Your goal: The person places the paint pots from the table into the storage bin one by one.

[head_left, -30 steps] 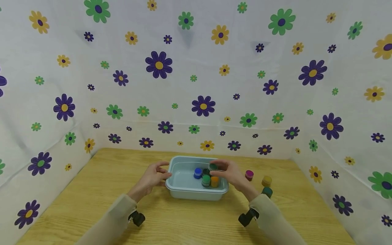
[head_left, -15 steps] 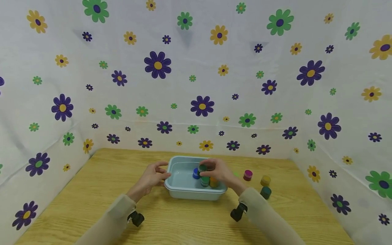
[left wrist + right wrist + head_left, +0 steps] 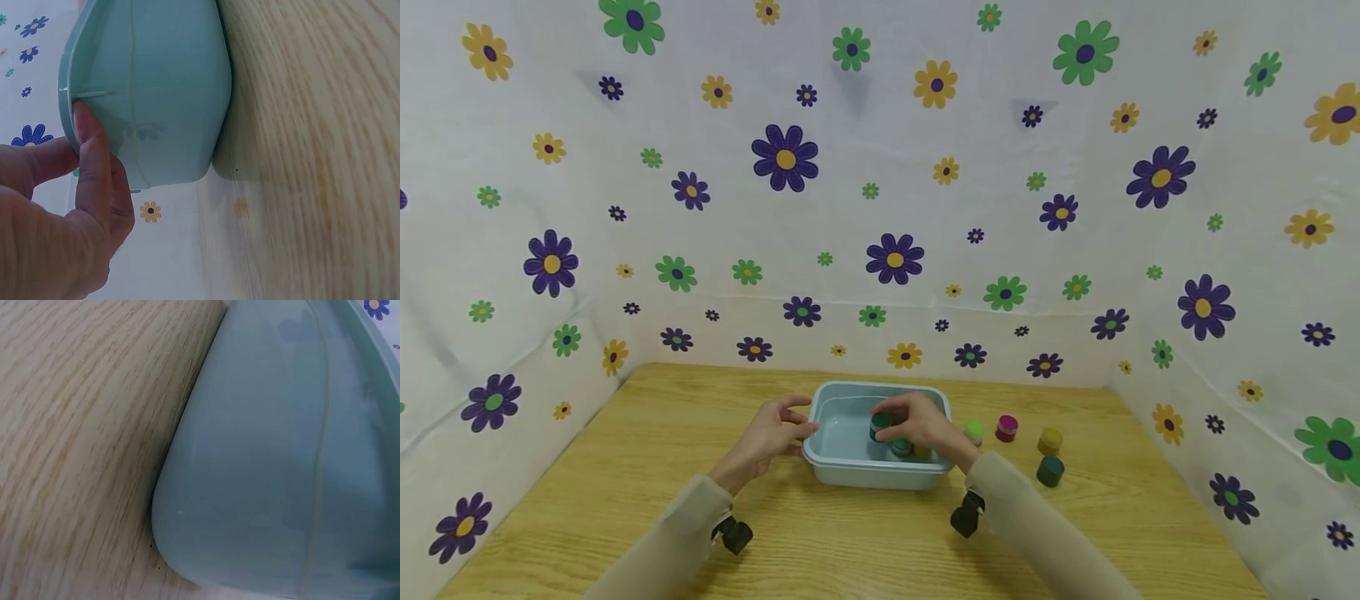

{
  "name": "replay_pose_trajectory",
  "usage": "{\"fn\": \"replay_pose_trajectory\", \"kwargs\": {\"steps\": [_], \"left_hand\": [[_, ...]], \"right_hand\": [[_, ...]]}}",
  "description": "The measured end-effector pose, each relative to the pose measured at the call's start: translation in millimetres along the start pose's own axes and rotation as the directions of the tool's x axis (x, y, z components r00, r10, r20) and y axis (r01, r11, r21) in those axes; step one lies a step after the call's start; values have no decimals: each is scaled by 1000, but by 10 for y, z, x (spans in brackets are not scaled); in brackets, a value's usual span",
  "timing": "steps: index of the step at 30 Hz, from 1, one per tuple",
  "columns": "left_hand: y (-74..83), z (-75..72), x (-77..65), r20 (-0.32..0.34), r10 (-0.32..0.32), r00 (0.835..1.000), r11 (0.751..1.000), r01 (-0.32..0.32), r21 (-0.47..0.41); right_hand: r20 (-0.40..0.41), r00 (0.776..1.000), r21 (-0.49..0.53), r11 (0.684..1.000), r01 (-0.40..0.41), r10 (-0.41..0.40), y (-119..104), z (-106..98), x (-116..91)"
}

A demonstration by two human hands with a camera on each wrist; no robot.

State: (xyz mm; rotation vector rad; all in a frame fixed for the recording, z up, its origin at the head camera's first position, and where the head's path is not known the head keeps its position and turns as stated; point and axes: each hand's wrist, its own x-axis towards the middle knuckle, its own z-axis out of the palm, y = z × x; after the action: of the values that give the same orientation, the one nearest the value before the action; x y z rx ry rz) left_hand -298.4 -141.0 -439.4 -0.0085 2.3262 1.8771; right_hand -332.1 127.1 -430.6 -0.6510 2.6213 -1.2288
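Observation:
A light blue plastic basin [image 3: 880, 477] stands on the table. My left hand [image 3: 777, 432] pinches its left rim; in the left wrist view the thumb and fingers [image 3: 94, 181] lie on both sides of the rim. Over the inside of the basin, my right hand [image 3: 919, 423] holds a small dark green paint jar [image 3: 881, 427] between thumb and fingers. A green paint jar [image 3: 902, 447] sits in the basin below that hand, beside an orange one [image 3: 921, 452] mostly hidden by it. The right wrist view shows only the basin's outer wall [image 3: 250, 456], not the hand.
Right of the basin on the wooden table [image 3: 850, 550] stand a light green jar [image 3: 974, 431], a magenta jar [image 3: 1007, 428], a yellow jar [image 3: 1050, 441] and a dark green jar [image 3: 1051, 472]. A flowered white cloth [image 3: 850, 217] encloses the back and sides.
My right hand has moved left within the basin, carrying the dark green jar, which now hides the blue jar. The light green jar has come into sight. My left hand stays at the rim.

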Motion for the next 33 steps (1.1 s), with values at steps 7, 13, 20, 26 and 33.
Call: {"fn": "replay_pose_trajectory", "kwargs": {"steps": [7,13,20,26,33], "left_hand": [[-6,-2,3,6,2,1000,1000,-2,-12],[-7,-4,6,12,2,1000,1000,-2,-12],[-9,0,8,6,-6,1000,1000,6,-9],[0,0,5,-4,-17,1000,1000,17,1],[3,-4,-1,4,-10,1000,1000,10,-6]], "right_hand": [[0,1000,-70,997,-14,14,34,27,61],[29,1000,-124,992,2,2,44,36,84],[79,997,-161,986,35,-23,35,68,107],[85,996,-173,984,35,-20,25,73,106],[93,995,-161,986,42,-27,37,73,105]]}}
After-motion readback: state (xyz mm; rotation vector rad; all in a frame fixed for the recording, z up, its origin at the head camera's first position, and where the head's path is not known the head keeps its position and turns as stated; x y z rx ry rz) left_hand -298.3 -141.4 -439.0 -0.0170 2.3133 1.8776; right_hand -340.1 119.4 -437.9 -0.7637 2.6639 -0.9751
